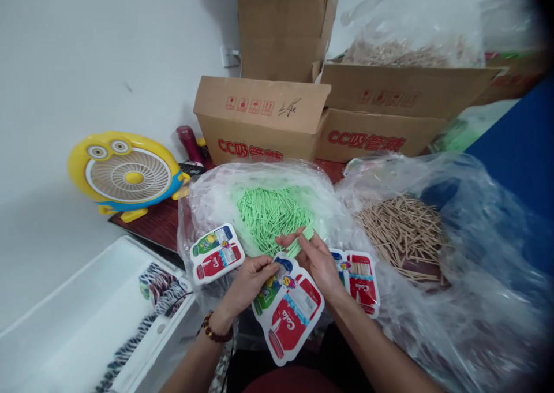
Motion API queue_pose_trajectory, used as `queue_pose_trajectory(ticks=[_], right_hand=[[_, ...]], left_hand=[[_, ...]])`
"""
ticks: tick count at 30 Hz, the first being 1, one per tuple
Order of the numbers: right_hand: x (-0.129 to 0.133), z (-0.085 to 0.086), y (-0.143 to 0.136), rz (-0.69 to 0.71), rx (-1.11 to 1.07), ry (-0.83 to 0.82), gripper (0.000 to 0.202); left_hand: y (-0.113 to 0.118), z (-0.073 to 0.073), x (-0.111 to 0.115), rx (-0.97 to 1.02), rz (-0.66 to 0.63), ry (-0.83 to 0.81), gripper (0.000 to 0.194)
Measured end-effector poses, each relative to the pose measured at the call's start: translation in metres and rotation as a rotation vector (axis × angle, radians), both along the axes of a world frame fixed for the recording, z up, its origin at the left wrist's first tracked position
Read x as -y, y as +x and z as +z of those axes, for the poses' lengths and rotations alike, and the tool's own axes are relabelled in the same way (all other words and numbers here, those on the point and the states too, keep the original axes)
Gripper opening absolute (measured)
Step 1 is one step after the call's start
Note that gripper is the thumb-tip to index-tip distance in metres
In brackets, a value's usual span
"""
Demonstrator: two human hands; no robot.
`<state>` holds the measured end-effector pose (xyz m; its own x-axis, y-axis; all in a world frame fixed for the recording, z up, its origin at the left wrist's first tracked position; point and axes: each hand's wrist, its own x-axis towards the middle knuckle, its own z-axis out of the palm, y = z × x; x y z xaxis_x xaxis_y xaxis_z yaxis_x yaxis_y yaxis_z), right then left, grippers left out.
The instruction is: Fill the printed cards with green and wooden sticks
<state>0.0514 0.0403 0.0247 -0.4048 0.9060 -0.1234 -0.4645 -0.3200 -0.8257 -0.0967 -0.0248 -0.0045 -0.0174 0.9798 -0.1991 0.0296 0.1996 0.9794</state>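
My left hand pinches the top edge of a bottle-shaped packet printed with a red Cola picture and a green one. In my right hand is a small bundle of green sticks, held just above the packet's upper edge. Behind both hands lies a heap of green sticks in a clear plastic bag. One similar packet rests on the plastic at the left. Another packet, with tan sticks showing in its window, lies right of my right hand.
A heap of tan sticks sits in plastic at the right. Cardboard boxes stand behind. A yellow fan is at the left, above a white bin holding a row of packets. A blue surface rises at the far right.
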Motion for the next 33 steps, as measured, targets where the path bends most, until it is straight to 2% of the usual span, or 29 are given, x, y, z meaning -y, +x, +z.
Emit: queue_pose_trajectory(ticks=[2,5,8,10,13,19,24,29,33], right_hand=[[0.004,-0.002,0.002,0.008,0.057,-0.026,0.025],[0.007,-0.004,0.005,0.093,0.062,-0.048,0.022],[0.004,0.000,0.006,0.225,0.042,-0.023,0.018],[-0.001,0.006,0.007,0.263,0.057,0.004,0.019],[-0.010,0.015,0.006,0.252,0.139,0.098,0.021],[-0.027,0.030,-0.003,0.293,0.417,0.415,0.024],[-0.042,0.055,-0.012,0.321,0.521,0.589,0.027],[-0.048,0.079,-0.017,0.361,0.508,0.634,0.030],[-0.055,0.086,-0.021,0.200,0.345,0.620,0.031]], left_hand=[[0.001,0.002,-0.001,0.002,0.002,0.014,0.036],[0.001,0.007,-0.003,0.032,-0.007,0.034,0.032],[0.000,0.010,-0.006,0.137,-0.010,0.007,0.028],[-0.002,0.011,-0.007,0.197,-0.001,-0.021,0.029],[-0.005,0.010,-0.010,0.215,0.028,-0.014,0.028],[-0.009,0.014,-0.017,0.172,0.070,0.111,0.024],[-0.012,0.021,-0.024,0.192,0.123,0.200,0.026],[-0.022,0.021,-0.022,0.176,0.243,0.286,0.028],[-0.032,0.017,-0.022,0.186,0.366,0.357,0.028]])
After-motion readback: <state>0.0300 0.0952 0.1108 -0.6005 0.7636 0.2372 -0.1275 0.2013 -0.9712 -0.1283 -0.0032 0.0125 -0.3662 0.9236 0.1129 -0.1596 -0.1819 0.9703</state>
